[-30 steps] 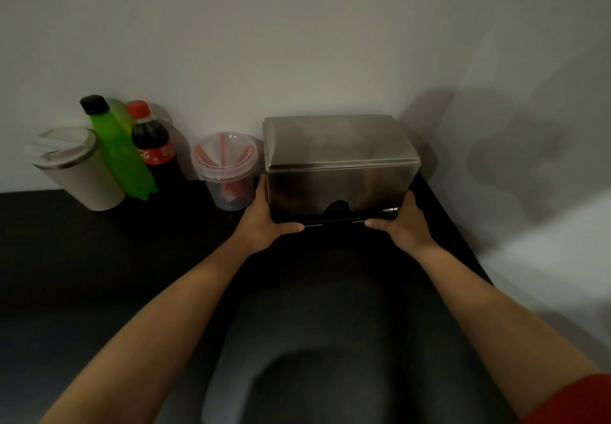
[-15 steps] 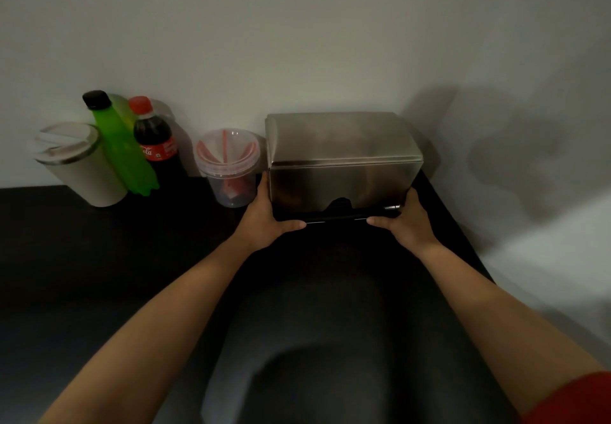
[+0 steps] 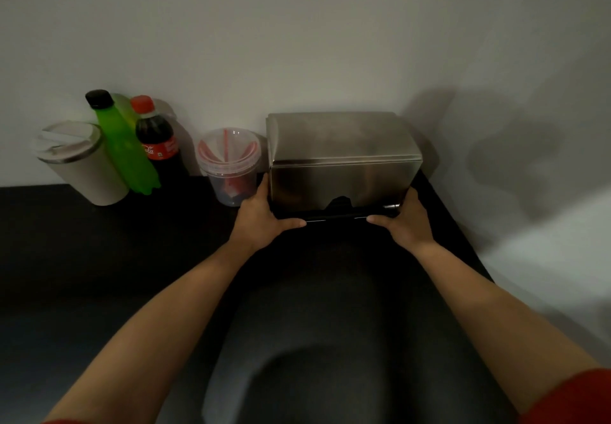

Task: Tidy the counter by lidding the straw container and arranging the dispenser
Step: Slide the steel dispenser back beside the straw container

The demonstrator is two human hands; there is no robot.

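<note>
1. One dispenser point(image 3: 344, 162) is seen
2. One lidded straw container point(image 3: 228, 165) is seen
3. Two bottles are counted: green point(image 3: 124, 146), cola point(image 3: 157, 142)
4. One cup point(image 3: 79, 165) is seen
5. Two hands are counted: left point(image 3: 261, 218), right point(image 3: 408, 222)

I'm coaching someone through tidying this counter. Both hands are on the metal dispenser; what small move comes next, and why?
Probably let go. The dispenser already sits squarely in the corner by the wall, beside the straw container, whose clear lid appears on. The left hand and right hand only steady its lower front corners.
</note>
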